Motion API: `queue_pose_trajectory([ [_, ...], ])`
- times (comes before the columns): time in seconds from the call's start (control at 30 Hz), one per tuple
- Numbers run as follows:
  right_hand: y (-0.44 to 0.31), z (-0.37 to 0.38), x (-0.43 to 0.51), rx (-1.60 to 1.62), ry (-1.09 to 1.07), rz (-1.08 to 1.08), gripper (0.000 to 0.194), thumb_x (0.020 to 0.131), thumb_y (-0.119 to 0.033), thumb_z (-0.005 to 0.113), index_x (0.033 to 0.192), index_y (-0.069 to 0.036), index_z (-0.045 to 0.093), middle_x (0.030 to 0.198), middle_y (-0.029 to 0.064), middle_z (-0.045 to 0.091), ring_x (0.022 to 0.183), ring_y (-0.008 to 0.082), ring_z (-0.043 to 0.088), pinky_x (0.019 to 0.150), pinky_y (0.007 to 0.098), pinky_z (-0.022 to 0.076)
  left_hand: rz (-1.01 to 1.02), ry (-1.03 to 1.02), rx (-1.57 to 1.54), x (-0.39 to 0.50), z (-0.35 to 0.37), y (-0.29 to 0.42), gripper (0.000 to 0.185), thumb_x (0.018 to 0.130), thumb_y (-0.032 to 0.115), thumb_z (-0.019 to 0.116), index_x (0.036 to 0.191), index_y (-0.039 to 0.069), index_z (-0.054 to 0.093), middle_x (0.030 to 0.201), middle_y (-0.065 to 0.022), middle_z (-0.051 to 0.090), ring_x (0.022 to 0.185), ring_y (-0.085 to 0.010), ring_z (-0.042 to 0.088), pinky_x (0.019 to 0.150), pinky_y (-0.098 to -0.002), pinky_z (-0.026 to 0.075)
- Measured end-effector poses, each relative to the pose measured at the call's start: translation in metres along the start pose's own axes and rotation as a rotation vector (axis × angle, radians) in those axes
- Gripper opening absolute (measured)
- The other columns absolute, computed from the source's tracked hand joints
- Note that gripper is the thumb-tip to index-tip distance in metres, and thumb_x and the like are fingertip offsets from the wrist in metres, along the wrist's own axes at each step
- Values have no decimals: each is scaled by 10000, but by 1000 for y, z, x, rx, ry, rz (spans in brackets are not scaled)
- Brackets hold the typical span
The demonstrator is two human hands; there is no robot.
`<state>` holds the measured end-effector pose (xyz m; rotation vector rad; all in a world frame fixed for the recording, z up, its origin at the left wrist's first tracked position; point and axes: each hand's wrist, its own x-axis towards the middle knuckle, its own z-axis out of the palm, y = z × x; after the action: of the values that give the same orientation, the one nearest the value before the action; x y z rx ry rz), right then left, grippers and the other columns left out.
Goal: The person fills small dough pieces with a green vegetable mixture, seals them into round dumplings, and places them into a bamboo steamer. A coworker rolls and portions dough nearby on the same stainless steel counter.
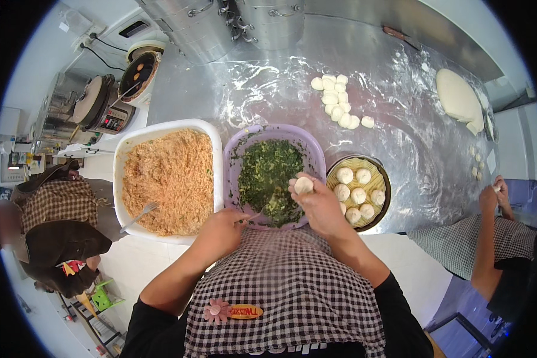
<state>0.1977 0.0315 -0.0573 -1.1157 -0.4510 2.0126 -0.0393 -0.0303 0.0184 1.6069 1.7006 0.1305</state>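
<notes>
My right hand (320, 203) cups a small round dough wrapper (304, 185) over the right side of a lilac basin (318, 156). Chopped green filling (268, 174) fills that basin. At its near left rim, my left hand (223, 230) grips a thin utensil (254, 216) whose far end reaches the greens. Left of it stands a white tub (218, 156) of orange-brown minced filling (170, 179), with a metal fork (141, 216) resting in it. Beside my right hand, a round steamer (387, 192) with a woven liner holds several pleated buns (358, 195).
Flattened dough pieces (335, 100) lie on the floured steel table (268, 96). A big dough slab (458, 98) and a knife (402, 36) are farther right. Stacked steamer pots (270, 27) stand behind, cookers (103, 105) left. One person (492, 237) works at right; another (62, 210) is at left.
</notes>
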Motion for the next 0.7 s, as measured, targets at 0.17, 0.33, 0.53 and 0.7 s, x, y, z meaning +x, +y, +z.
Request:
queue_pose_trajectory([
  [0.17, 20, 24, 0, -233, -68, -91, 638, 845, 84, 593, 1443, 20, 378, 1181, 82, 582, 1104, 139, 560, 963, 283, 457, 1, 133, -129, -5, -5, 14, 255, 913, 84, 604, 1143, 72, 713, 937, -177, 637, 863, -337, 642, 767, -383, 507],
  [0.33, 22, 57, 4, -173, -39, -234, 579, 877, 125, 547, 1416, 40, 353, 1297, 143, 555, 1201, 209, 563, 1028, 323, 458, 10, 208, -285, 3, 8, 30, 235, 913, 83, 615, 1124, 38, 707, 917, -169, 629, 832, -308, 636, 741, -363, 501],
  [0.53, 9, 51, 10, -261, -35, -240, 530, 904, 134, 476, 1416, 54, 364, 1340, 186, 540, 1250, 257, 554, 1040, 336, 460, 124, 198, -119, -7, -22, 9, 224, 895, 78, 615, 1092, 56, 719, 911, -180, 629, 826, -350, 632, 735, -398, 512],
  [0.7, 10, 42, 10, -263, -185, -223, 571, 873, 134, 478, 1429, 37, 395, 1336, 177, 553, 1222, 255, 567, 977, 312, 463, 231, 206, -108, -4, -23, 7, 274, 854, 44, 582, 1095, 63, 710, 927, -174, 627, 846, -373, 637, 743, -433, 529],
])
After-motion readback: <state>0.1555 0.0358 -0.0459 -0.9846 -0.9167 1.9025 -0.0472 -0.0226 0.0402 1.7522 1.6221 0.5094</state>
